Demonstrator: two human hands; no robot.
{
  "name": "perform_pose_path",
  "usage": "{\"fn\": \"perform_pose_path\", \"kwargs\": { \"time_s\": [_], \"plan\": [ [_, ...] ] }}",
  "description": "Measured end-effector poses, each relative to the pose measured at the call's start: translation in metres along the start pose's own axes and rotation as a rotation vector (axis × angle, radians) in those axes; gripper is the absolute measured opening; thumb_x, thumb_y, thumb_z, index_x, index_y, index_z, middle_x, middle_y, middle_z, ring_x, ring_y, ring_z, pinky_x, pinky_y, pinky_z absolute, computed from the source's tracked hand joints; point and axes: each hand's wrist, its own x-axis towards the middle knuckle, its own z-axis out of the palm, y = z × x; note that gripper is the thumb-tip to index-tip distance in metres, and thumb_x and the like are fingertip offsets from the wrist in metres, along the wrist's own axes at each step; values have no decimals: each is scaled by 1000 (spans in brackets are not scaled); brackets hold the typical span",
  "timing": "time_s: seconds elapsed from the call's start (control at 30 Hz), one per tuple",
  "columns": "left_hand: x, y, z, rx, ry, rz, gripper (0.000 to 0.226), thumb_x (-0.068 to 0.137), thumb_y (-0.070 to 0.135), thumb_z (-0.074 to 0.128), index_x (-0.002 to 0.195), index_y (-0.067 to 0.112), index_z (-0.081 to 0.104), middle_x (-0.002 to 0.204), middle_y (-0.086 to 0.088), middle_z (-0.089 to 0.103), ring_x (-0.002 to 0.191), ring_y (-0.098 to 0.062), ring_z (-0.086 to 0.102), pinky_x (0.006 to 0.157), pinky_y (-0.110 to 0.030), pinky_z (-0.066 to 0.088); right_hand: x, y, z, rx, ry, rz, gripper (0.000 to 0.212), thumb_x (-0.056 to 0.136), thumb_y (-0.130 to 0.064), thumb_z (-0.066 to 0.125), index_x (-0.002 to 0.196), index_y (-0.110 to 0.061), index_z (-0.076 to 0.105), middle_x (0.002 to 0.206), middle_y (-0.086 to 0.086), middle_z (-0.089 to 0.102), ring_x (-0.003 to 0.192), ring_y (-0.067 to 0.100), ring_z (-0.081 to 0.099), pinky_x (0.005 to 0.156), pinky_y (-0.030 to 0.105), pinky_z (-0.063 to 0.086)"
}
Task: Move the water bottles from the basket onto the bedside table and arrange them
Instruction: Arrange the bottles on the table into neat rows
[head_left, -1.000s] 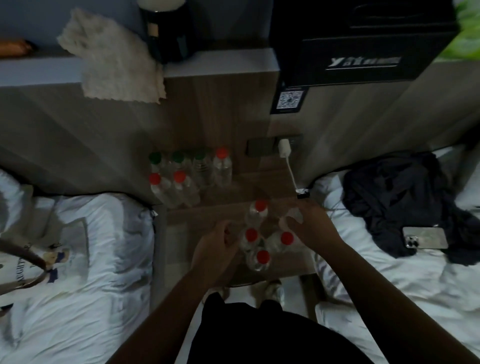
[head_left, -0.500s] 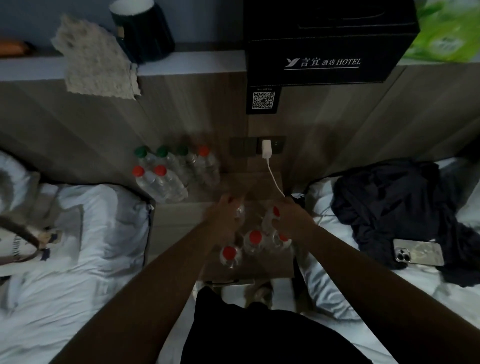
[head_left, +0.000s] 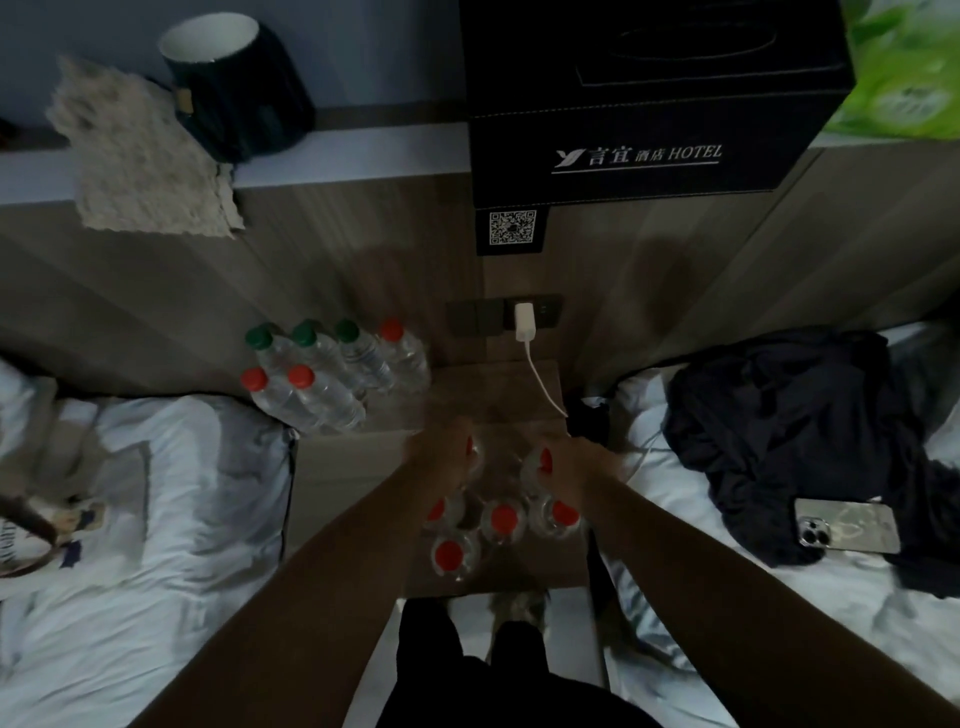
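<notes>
On the wooden bedside table (head_left: 348, 467) several clear water bottles stand in two groups. The back-left group (head_left: 332, 374) has green and red caps and stands against the headboard. The front group (head_left: 498, 525) has red caps. My left hand (head_left: 441, 457) is closed around a red-capped bottle (head_left: 470, 449) at the back of the front group. My right hand (head_left: 576, 465) grips another red-capped bottle (head_left: 543, 462) beside it. No basket is in view.
A white charger (head_left: 524, 322) is plugged in above the table; its cable runs to the right bed. A phone (head_left: 847, 530) and dark clothes (head_left: 789, 415) lie there. A ledge holds a dark cup (head_left: 234, 83), a cloth (head_left: 140, 166) and a black tissue box (head_left: 644, 104).
Both hands reached farther back on the table and closed on two red-capped bottles. The view tilted up slightly.
</notes>
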Motion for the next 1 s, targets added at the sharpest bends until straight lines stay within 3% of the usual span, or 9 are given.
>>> {"fn": "perform_pose_path", "kwargs": {
  "time_s": [0.27, 0.4, 0.53, 0.7, 0.8, 0.93, 1.0],
  "plan": [
    [0, -19, -3, -116, -37, 51, 33, 92, 38, 54, 118, 19, 52, 116, -6, 59, 100, -21, 55, 77, -28, 38, 10, -10, -1, 5, -39, 101, 38, 89, -49, 53, 117, -25, 56, 108, 2, 64, 99, 23, 62, 73, 29, 40],
    [-1, -38, -14, -162, 15, 29, 35, 95, 35, 50, 122, 14, 53, 122, -9, 59, 111, -25, 55, 87, -31, 40, 6, -20, 1, 26, -20, 121, 36, 92, -44, 52, 117, -18, 57, 108, 6, 64, 97, 22, 61, 72, 28, 38],
    [0, -74, -22, -216, 13, -26, 40, 94, 38, 50, 125, 12, 52, 124, -10, 58, 113, -27, 54, 93, -33, 42, 10, -36, 2, 37, -23, 154, 36, 91, -45, 53, 112, -18, 60, 93, 2, 61, 85, 18, 60, 70, 28, 40],
    [-1, -109, -36, -153, 70, -70, 37, 94, 41, 48, 117, 14, 54, 117, -11, 61, 109, -28, 57, 88, -37, 44, 16, -74, -3, -41, -25, 123, 33, 93, -46, 49, 104, -16, 60, 106, 7, 62, 96, 26, 61, 72, 30, 41],
    [-1, -128, -44, -136, 95, -81, 32, 95, 36, 48, 116, 12, 54, 110, -8, 62, 101, -24, 59, 75, -30, 40, 19, -98, -2, -51, 8, 94, 24, 92, -42, 49, 90, -19, 55, 97, 5, 59, 103, 27, 60, 84, 34, 44],
    [1, -146, -53, -56, 106, -60, 26, 95, 27, 50, 115, 12, 56, 109, -7, 65, 94, -20, 63, 72, -27, 46, 28, -127, -1, -61, -16, 74, 34, 91, -37, 52, 119, -20, 60, 117, 6, 62, 111, 25, 57, 89, 31, 41],
    [1, -153, -58, -59, 111, -54, 28, 95, 29, 49, 118, 14, 56, 111, -8, 65, 95, -22, 63, 78, -31, 50, 32, -141, 1, -49, 14, 88, 34, 88, -37, 55, 116, -19, 63, 113, 5, 65, 108, 24, 60, 84, 31, 39]
  ]
}}
